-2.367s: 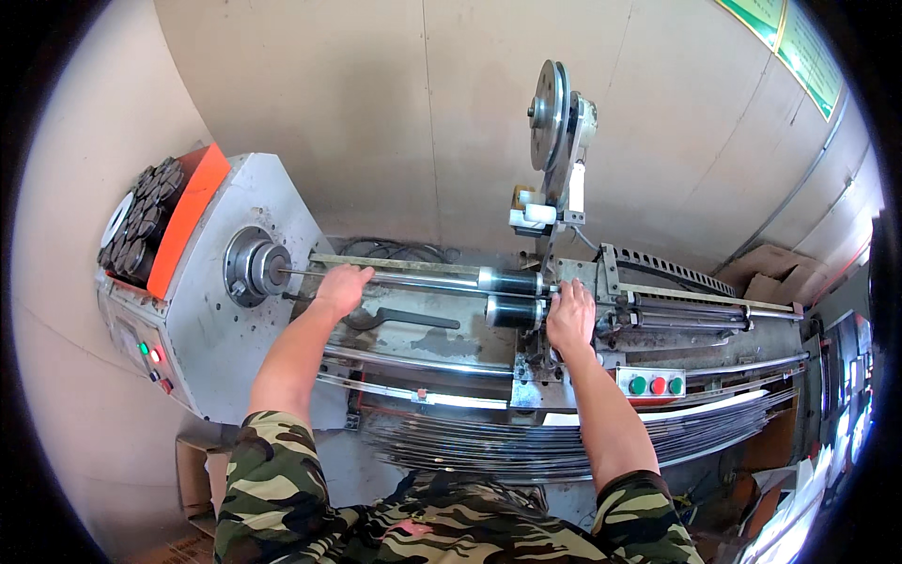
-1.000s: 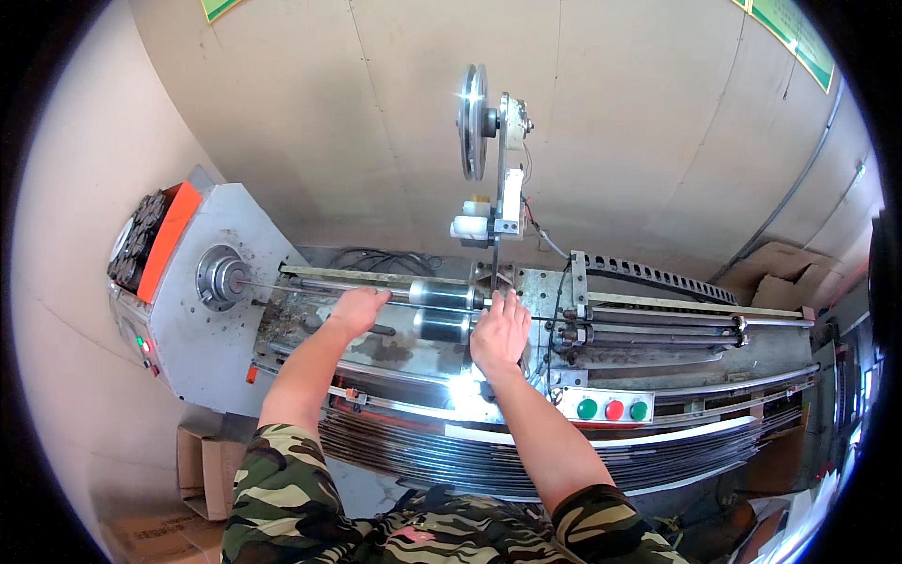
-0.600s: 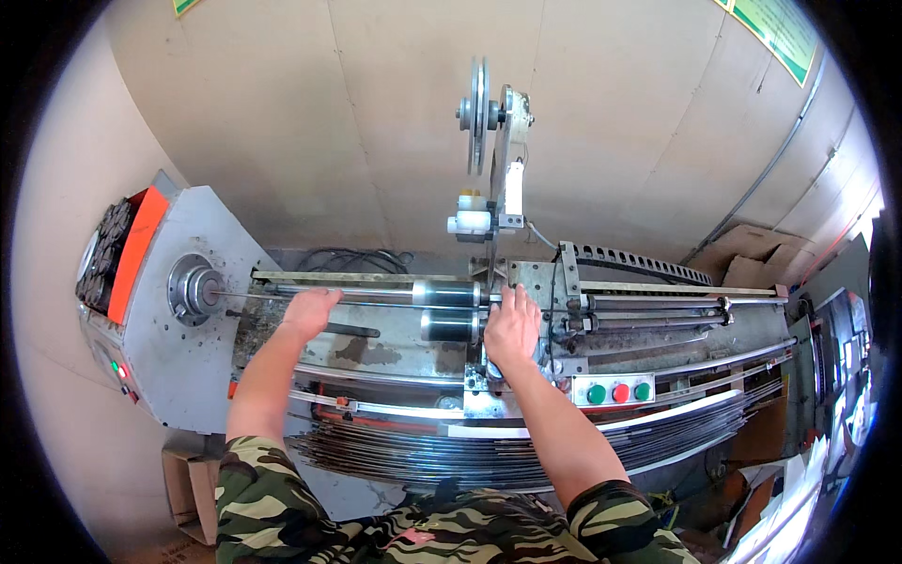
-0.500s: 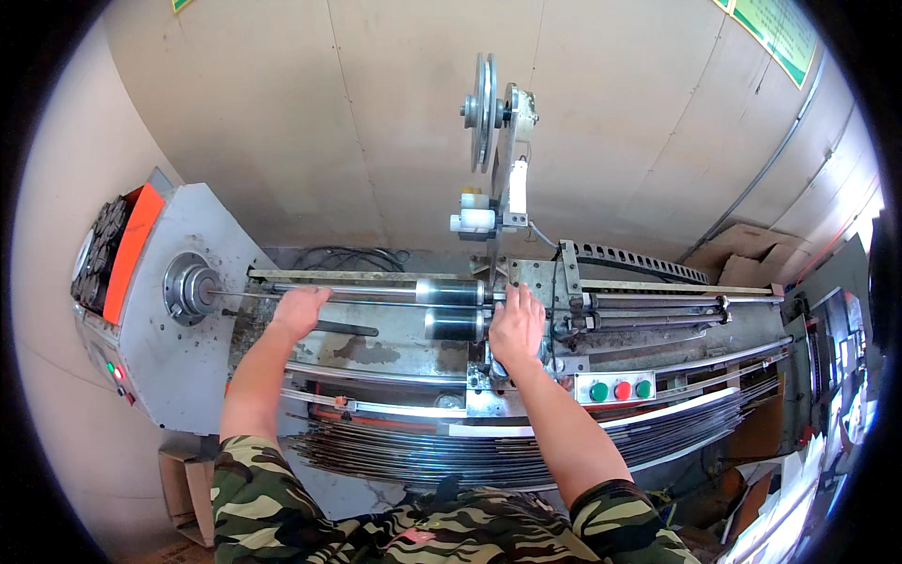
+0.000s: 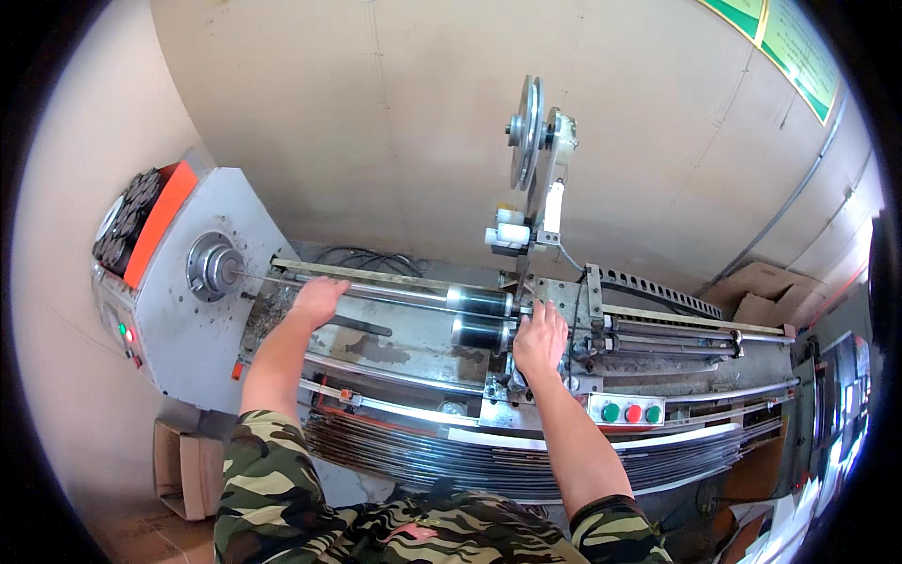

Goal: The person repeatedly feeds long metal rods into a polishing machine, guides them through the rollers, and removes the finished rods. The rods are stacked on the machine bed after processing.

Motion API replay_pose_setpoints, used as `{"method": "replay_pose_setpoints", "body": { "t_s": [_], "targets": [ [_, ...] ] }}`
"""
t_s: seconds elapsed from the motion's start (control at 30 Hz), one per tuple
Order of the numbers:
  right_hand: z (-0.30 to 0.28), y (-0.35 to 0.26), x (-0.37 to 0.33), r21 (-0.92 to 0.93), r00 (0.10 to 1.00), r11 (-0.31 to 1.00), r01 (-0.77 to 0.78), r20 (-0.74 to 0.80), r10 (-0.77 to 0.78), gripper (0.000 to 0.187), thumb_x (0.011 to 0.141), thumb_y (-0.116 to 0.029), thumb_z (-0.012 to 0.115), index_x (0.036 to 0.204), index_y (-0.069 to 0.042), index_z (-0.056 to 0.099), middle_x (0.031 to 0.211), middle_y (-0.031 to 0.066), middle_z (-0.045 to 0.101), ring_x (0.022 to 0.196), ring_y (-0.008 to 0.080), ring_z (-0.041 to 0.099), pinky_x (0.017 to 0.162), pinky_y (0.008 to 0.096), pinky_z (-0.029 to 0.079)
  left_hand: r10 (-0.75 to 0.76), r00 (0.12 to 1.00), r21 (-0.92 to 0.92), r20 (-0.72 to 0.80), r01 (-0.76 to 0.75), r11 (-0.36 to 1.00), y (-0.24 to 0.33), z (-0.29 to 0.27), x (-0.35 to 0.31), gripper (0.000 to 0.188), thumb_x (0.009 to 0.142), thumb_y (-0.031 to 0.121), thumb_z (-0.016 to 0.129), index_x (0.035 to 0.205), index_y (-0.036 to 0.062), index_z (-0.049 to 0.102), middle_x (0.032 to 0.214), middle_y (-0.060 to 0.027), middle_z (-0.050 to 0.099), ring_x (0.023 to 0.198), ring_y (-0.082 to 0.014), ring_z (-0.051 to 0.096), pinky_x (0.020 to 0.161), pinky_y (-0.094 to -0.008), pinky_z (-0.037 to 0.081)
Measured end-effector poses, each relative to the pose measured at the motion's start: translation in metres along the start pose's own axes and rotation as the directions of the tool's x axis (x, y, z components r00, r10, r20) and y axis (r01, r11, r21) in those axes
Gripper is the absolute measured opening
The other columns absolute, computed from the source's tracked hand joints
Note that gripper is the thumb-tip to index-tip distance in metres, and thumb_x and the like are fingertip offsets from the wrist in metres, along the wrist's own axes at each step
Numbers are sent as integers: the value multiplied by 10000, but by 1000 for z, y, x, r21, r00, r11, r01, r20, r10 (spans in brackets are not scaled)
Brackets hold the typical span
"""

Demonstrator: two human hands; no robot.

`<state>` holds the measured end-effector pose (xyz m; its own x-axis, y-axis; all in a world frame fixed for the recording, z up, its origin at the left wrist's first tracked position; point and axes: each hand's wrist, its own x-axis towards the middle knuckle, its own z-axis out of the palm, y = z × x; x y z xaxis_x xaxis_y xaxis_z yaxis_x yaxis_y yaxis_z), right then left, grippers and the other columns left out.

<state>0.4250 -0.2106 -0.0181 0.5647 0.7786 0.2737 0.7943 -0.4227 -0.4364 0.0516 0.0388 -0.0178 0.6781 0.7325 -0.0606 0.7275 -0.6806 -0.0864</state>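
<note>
A thin metal rod [image 5: 399, 298] runs from the round chuck [image 5: 216, 267] on the grey machine head toward the carriage at right. My left hand [image 5: 320, 299] is closed around this rod, a short way right of the chuck. My right hand [image 5: 540, 340] lies over the carriage [image 5: 554, 293], back upward and fingers curled; its grip is hidden. The rod's line leads in under that hand. Just left of it are two black cylinders with silver ends, the far cylinder [image 5: 479, 302] and the near cylinder [image 5: 481, 333].
A spool wheel [image 5: 527, 132] stands on an upright arm behind the carriage. Green and red push buttons [image 5: 633, 413] sit on the carriage's near side. A bundle of long thin rods [image 5: 526, 465] lies along the front. A cardboard box [image 5: 183, 470] is on the floor at left.
The whole view has shifted, so the machine sits further right and tilts more. Both hands keep about the same places on the rod and carriage.
</note>
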Motion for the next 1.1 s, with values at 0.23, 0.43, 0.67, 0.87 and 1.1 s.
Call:
{"method": "replay_pose_setpoints", "body": {
  "t_s": [0.23, 0.43, 0.67, 0.87, 1.1],
  "targets": [
    [-2, 4, -6, 45, 999, 999, 26, 21, -27, 457, 920, -167, 583, 1346, -10, 535, 1425, 248, 506, 1305, 394, 476, 1131, 491, 306, 26, 999, 7, 33, -26, 1000, 76, -8, 16, 401, 840, 67, 538, 1234, 94, 608, 1084, -171, 689, 1071, -348, 638, 933, -453, 502],
    [-11, 18, -10, 141, 999, 989, 45, 22, -48, 457, 923, -153, 572, 1352, -4, 523, 1427, 252, 504, 1310, 394, 473, 1132, 495, 304, 82, 996, -26, 21, -82, 996, 150, -25, 26, 394, 834, 64, 547, 1224, 86, 600, 1054, -162, 685, 1050, -357, 641, 898, -456, 518],
    [-5, 15, -6, 201, 997, 976, 83, -19, -81, 461, 890, -114, 550, 1335, 5, 527, 1410, 233, 523, 1295, 387, 484, 1127, 480, 314, 67, 997, -34, 24, -66, 997, 194, -30, 37, 347, 851, 56, 537, 1187, 103, 608, 1023, -156, 682, 1042, -353, 644, 874, -459, 533],
    [-5, 15, -5, 194, 989, 972, 134, -92, -118, 457, 873, -108, 556, 1314, 8, 540, 1367, 240, 553, 1262, 381, 510, 1105, 472, 336, 60, 998, -39, -33, -61, 997, 203, -23, 43, 232, 863, 57, 529, 1071, 86, 630, 1003, -150, 680, 1032, -353, 643, 865, -464, 535],
    [-3, 17, -14, 210, 992, 971, 118, -57, -108, 445, 885, -106, 561, 1313, 11, 536, 1365, 251, 551, 1249, 396, 518, 1100, 484, 338, 68, 998, -24, -7, -68, 997, 204, -13, 37, 197, 887, 86, 528, 1058, 85, 625, 988, -139, 681, 1013, -343, 647, 857, -468, 533]
  ]
}}
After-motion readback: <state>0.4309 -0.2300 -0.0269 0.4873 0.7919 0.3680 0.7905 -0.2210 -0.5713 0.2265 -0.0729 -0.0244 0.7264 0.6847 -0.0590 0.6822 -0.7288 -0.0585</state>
